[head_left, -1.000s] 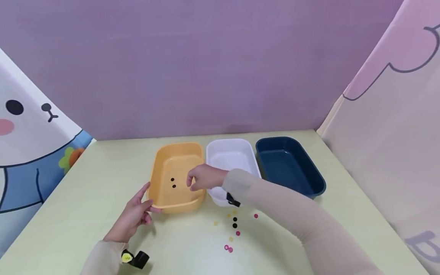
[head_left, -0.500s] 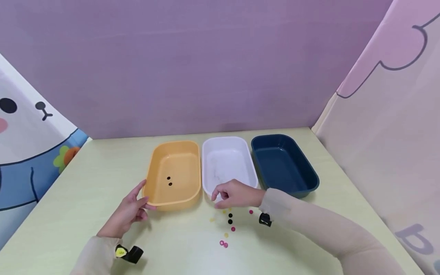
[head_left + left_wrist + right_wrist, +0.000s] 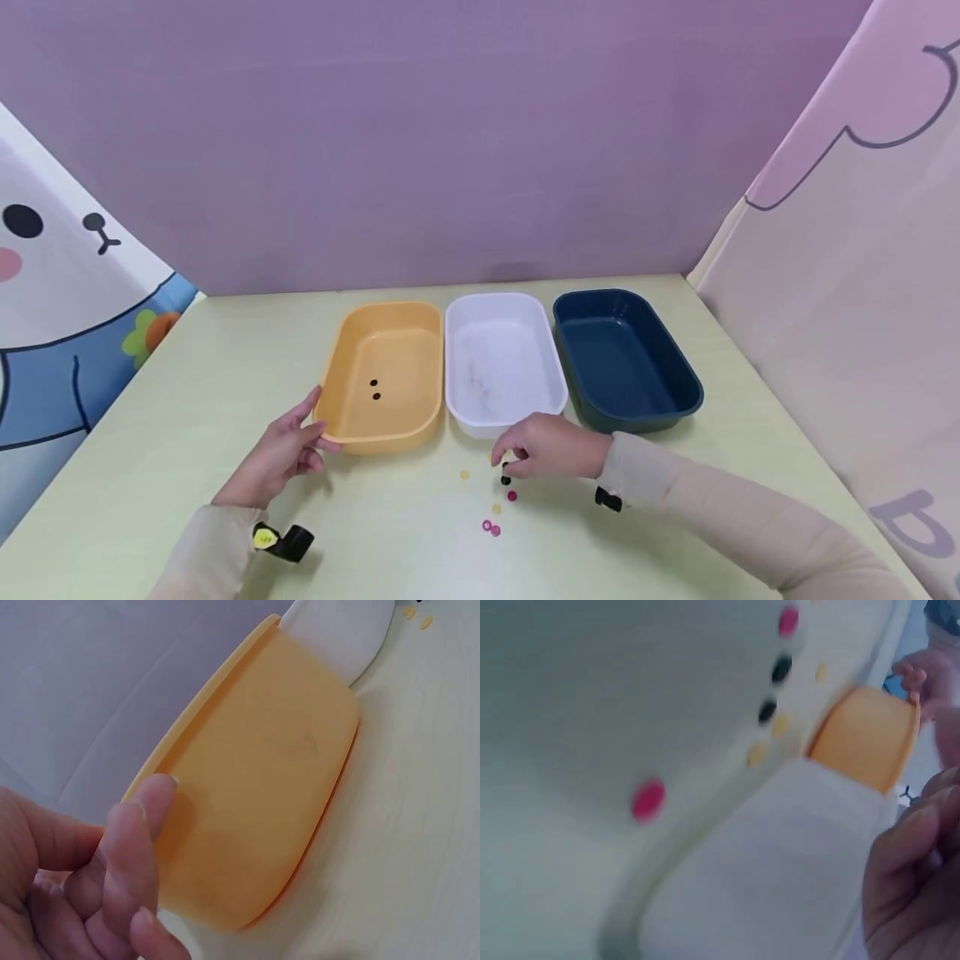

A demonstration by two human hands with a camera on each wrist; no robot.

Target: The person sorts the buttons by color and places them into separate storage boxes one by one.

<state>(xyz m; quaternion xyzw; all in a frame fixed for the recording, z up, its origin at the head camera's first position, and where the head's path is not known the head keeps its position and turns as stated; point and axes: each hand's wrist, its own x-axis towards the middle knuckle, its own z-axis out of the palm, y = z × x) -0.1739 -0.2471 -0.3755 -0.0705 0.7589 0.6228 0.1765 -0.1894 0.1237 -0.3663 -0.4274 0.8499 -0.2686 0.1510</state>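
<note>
My left hand (image 3: 277, 458) holds the near-left corner of a yellow tray (image 3: 427, 429), thumb at the rim and fingertips against the outer wall in the left wrist view. Two small black discs (image 3: 377, 396) lie inside that tray. My right hand (image 3: 551, 446) hovers just in front of a white tray (image 3: 498, 427), over the small discs on the table. Its thumb and index finger are bent with a gap between them, and a black disc (image 3: 506, 481) shows by the fingertips. In the right wrist view nothing is visible in the right hand (image 3: 915, 877).
A dark blue tray (image 3: 633, 421) stands to the right of the white one. Loose on the table are yellow discs (image 3: 464, 474), pink discs (image 3: 512, 496) and a pink ring (image 3: 487, 526). A purple backdrop (image 3: 480, 142) rises behind the trays.
My right hand has moved from over the yellow tray, rightward and nearer, to the loose discs. The left hand stays at the yellow tray's corner.
</note>
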